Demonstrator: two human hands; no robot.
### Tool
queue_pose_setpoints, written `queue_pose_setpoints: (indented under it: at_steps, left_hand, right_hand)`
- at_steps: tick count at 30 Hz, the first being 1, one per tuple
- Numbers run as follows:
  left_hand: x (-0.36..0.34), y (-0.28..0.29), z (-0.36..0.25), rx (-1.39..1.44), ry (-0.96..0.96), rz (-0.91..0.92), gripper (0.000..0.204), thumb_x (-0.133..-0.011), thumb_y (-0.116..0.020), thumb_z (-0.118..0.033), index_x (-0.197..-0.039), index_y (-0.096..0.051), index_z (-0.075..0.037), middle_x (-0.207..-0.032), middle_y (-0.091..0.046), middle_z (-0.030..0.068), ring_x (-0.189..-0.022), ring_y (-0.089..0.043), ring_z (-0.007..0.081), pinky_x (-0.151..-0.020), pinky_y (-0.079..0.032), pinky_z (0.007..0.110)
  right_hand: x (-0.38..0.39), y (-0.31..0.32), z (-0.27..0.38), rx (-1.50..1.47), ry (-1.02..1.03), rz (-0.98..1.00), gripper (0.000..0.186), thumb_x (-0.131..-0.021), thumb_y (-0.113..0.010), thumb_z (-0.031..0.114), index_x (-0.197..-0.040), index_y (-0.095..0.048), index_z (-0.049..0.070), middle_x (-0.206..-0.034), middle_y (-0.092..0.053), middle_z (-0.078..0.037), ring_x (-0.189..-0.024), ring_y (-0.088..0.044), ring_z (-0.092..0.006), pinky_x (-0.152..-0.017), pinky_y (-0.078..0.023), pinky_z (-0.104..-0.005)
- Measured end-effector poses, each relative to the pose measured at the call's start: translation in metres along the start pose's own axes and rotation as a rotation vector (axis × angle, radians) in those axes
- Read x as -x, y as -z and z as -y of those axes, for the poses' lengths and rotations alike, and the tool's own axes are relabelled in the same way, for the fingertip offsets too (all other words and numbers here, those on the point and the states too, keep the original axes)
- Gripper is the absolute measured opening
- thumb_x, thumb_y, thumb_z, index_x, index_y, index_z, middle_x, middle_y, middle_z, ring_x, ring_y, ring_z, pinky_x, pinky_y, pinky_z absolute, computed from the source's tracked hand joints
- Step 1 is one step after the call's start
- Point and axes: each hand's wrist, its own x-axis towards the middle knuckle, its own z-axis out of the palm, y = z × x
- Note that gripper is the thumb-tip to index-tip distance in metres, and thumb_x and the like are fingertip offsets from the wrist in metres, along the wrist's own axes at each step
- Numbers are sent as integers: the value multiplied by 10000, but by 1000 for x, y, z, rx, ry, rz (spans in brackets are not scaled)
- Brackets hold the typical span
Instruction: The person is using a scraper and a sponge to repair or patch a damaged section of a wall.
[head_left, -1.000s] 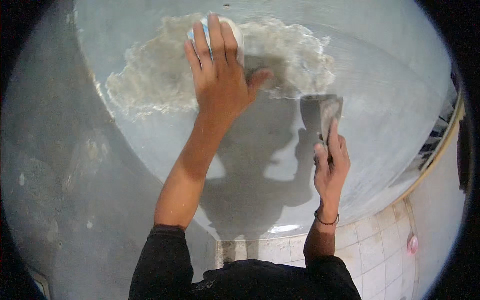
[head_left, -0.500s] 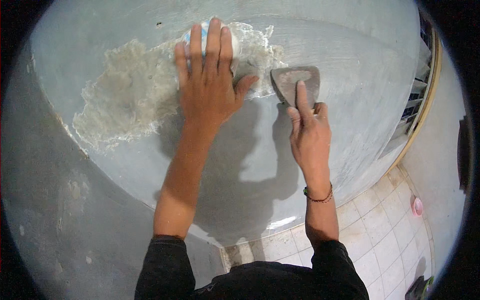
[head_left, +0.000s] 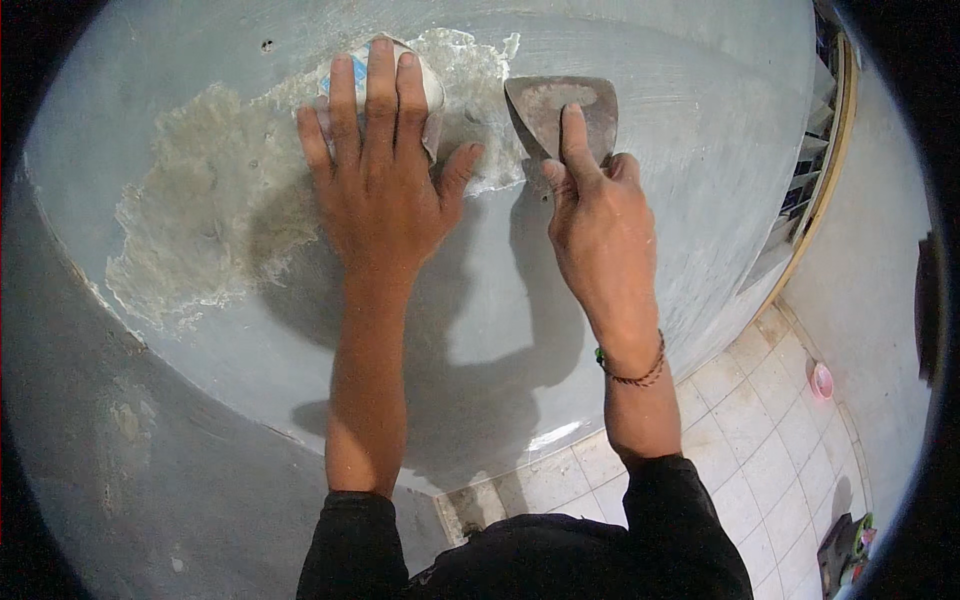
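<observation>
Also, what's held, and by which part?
Right hand: scraper, handle hidden in the grip, index finger on its blade. Left hand: flat over a white pad.

Over on the wall (head_left: 700,140), the left hand (head_left: 380,200) lies across a round piece (head_left: 431,95) over the patch (head_left: 195,190); the right hand's (head_left: 605,230) scraper (head_left: 540,105) sits by the patch's right edge — slatted window (head_left: 808,165) farther right, floor (head_left: 755,450) below.

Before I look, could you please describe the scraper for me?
On the grey wall, find the rough patch. At its right end, the right hand holds the scraper: a dark, flat, broad blade, unlike the white object under the left hand.
</observation>
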Motion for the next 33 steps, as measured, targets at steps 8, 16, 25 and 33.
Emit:
queue_pose_setpoints:
  at_steps: [8, 16, 25, 33]
  left_hand:
    - [0, 5, 2, 24, 7, 22, 665, -889, -358, -586, -1359, -373, -116, -1444, -327, 63, -1340, -271, 313, -1057, -164, 564]
    - [7, 5, 5, -1, 40, 9, 630, -896, -377, -569, -1357, -396, -140, -1446, -341, 40, -1326, -302, 300, -1041, -181, 563]
    - [10, 0, 2, 65, 62, -109, 612, -879, -450, -545, -1354, -412, -161, -1441, -354, 22, -1322, -317, 300, -1023, -153, 632]
    - [14, -6, 2, 183, 87, -173, 547, -889, -467, -491, -1319, -478, -152, -1402, -424, 24, -1306, -360, 302, -1026, -48, 660]
  right_hand:
    - [-16, 14, 6, 79, 27, 36, 422, -899, -542, 217, -1315, -484, 178, -778, -558, -224, -677, -580, -379, -590, -478, -427]
    - [-8, 23, 4, 112, 11, 188, 422, -898, -545, 231, -1315, -483, 205, -695, -586, -228, -647, -600, -387, -590, -479, -449]
    - [-3, 19, 18, 211, -8, 129, 391, -913, -519, 237, -1284, -496, 115, -684, -611, -222, -642, -616, -388, -573, -477, -459]
    - [-8, 20, 16, 190, -49, 139, 370, -909, -515, 197, -1263, -496, 92, -690, -598, -249, -675, -596, -429, -572, -461, -493]
